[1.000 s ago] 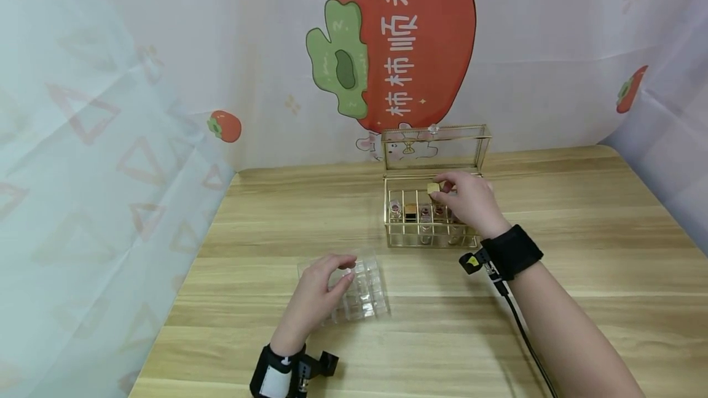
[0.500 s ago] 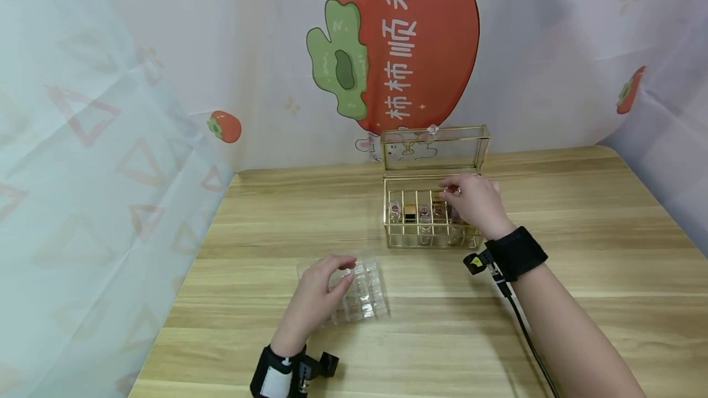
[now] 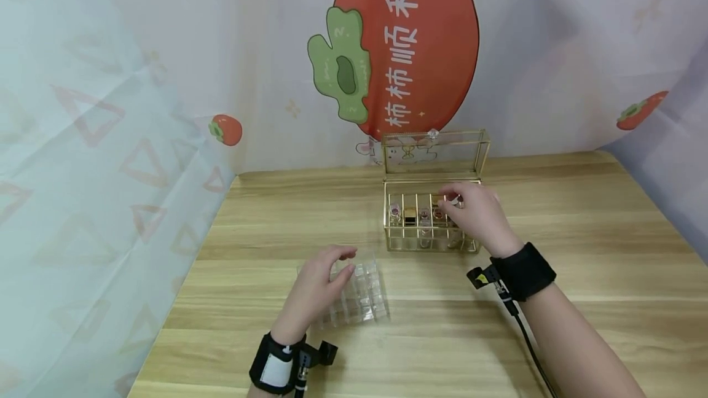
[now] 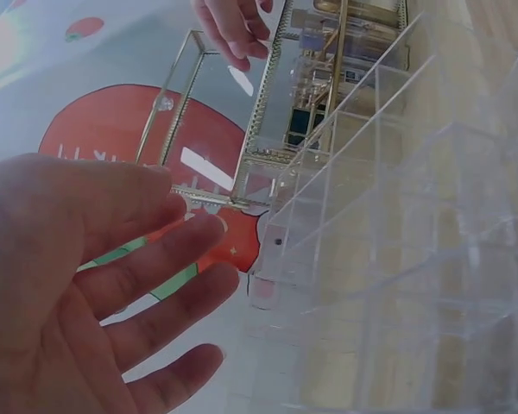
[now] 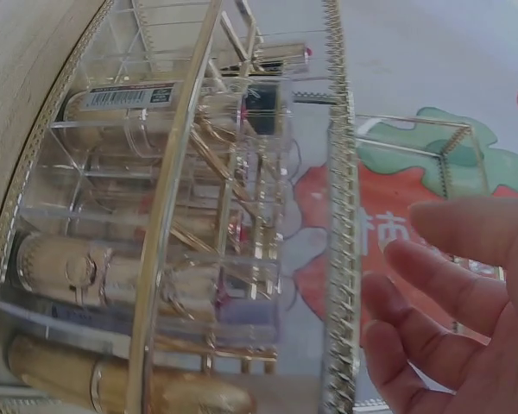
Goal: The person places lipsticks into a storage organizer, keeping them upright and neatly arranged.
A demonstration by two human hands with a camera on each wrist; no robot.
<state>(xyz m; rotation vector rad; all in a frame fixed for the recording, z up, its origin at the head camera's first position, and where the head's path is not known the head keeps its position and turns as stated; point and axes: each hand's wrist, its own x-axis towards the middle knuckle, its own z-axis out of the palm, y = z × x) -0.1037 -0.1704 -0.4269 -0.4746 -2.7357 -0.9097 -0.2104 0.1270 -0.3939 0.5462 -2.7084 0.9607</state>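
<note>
A gold-framed glass box [image 3: 431,228] with its lid raised stands at the back of the table. Lipsticks [image 5: 125,112] stand upright in its gold-barred compartments, among them a gold tube [image 5: 60,366] and one with a black and gold top [image 3: 410,216]. Over the box's right part is my right hand [image 3: 478,210], its fingers [image 5: 436,276] loosely bent with nothing between them. Nearer the front left, my left hand [image 3: 318,281] hovers over a clear plastic organizer [image 3: 365,293], partly covering it. The left fingers [image 4: 168,280] are spread, relaxed and hold nothing.
The box's glass lid [image 3: 434,155] leans back near a white cloth backdrop [image 3: 531,66] printed with a large red persimmon. Each wrist wears a black strap [image 3: 522,271] with a small camera. A cable [image 3: 528,349] runs along the right forearm.
My right hand lowered a gold-topped lipstick into the box and let go of it; the hand has since shifted slightly right. My left hand stays over the organizer. The head view has tilted slightly.
</note>
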